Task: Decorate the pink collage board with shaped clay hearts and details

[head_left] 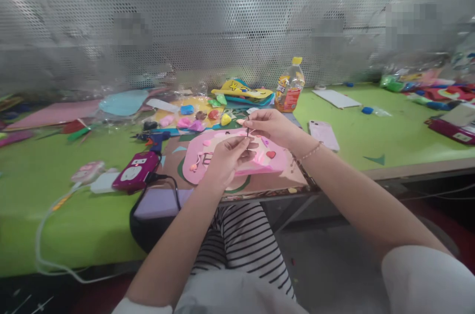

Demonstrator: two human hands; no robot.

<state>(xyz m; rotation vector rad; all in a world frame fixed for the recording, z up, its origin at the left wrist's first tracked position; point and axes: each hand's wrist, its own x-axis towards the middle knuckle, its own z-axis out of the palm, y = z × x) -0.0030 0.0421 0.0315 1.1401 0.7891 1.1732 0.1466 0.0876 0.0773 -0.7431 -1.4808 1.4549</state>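
My left hand (230, 156) and my right hand (272, 127) meet above a pink foam cutout. Between their fingertips runs a thin dark strand (248, 132), upright, pinched at its lower part by the left and near its top by the right. Its material is too small to tell. The pink foam cutout (193, 156) has rounded edges and carries a red heart (270, 155), small pink pieces and dark outlines. My left hand and forearm hide part of it. Beneath the cutout lies a brown board (172, 148) with green marks.
Behind the cutout are several coloured clay lumps (213, 114), yellow and blue foam shapes (241, 90) and a drink bottle (291, 87). A phone (324, 135) lies to the right. A blue glue gun (159, 140), a magenta box (136, 171) and a white cable (38, 240) are on the left.
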